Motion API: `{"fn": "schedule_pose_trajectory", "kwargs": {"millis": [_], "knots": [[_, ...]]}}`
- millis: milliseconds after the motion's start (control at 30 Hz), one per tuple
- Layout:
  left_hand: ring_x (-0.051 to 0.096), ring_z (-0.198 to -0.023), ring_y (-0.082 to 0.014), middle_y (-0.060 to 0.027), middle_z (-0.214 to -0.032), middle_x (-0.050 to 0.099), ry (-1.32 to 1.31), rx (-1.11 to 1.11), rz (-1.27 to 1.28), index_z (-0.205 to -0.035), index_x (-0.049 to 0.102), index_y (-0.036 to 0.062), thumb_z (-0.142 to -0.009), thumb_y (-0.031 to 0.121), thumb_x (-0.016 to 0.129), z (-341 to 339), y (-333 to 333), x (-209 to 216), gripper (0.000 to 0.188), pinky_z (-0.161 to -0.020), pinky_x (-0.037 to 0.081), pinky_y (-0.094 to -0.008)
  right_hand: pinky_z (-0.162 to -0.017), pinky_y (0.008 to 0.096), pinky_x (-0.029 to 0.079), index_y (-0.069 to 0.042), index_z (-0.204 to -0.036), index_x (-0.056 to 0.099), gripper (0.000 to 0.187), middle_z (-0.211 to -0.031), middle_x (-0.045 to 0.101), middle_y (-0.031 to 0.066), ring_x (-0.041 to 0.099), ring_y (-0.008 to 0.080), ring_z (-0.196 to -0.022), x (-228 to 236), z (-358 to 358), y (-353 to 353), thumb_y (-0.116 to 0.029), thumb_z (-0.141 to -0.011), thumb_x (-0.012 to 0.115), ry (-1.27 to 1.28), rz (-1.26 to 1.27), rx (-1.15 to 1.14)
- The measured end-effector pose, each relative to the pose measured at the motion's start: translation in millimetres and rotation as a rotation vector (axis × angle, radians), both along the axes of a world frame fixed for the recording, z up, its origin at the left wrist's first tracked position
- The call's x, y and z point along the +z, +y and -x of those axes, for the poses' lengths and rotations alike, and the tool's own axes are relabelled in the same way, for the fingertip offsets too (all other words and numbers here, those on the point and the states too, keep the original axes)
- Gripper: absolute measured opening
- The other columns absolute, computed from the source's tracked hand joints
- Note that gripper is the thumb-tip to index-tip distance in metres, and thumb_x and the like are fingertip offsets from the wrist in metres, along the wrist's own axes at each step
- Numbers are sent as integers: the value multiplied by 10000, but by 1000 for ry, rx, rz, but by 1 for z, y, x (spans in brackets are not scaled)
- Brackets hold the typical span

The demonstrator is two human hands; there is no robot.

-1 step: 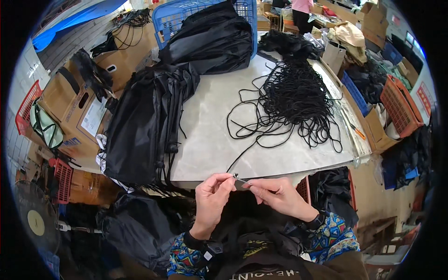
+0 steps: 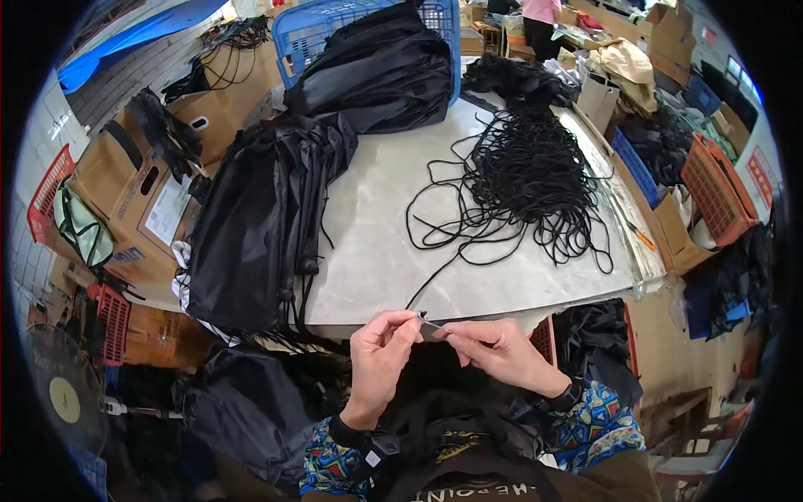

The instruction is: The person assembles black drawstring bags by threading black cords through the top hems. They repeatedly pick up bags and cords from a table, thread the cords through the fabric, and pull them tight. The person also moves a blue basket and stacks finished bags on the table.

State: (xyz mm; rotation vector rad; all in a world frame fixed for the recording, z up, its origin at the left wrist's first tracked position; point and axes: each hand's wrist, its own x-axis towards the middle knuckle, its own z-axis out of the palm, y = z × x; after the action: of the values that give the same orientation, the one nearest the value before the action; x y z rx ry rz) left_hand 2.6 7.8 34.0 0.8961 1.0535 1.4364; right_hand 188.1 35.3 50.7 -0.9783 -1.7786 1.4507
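– Whitish and smooth, that broad surface (image 2: 368, 251). What's on it?

– Black folded fabric (image 2: 242, 217) covers its left side; a heap of black cord (image 2: 535, 167) fills its right.

– And the hands?

– Just off its near edge: left hand (image 2: 383, 356) and right hand (image 2: 506, 351), fingers closed. The left seems pinched on the end of a loose strand (image 2: 431, 280) running across the surface towards the heap; the right is clamped on a slim metallic piece (image 2: 435, 325) reaching the left fingertips.

– How would you handle that well?

– I'd pinch both close to where they meet and line them up before adding force. Slack left on the surface should help; a taut strand could slip. How the two join is too small to tell.
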Motion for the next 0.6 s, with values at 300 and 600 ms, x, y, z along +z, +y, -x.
{"fn": "schedule_pose_trajectory", "kwargs": {"millis": [300, 600], "knots": [[397, -436, -27, -39, -716, 597, -107, -171, 116, -1038, 613, -32, -937, 136, 553, -1, -1, 12, 205, -380, 263, -175, -588, 298, 491, 7, -1049, 647, 194, -753, 647, 139, 620, 213, -620, 1, -4, 3, -75, -886, 582, -111, -272, 24], [564, -596, -88, -64, -708, 623, 564, 11, -104, -994, 582, -32, -940, 170, 535, 8, 45, -12, 214, -541, 444, -234, -817, 389, 463, -39, -943, 676, 115, -1068, 618, 132, 592, 286, -976, 35, -22, -10, -89, -854, 623, -31, -495, 164]]}}
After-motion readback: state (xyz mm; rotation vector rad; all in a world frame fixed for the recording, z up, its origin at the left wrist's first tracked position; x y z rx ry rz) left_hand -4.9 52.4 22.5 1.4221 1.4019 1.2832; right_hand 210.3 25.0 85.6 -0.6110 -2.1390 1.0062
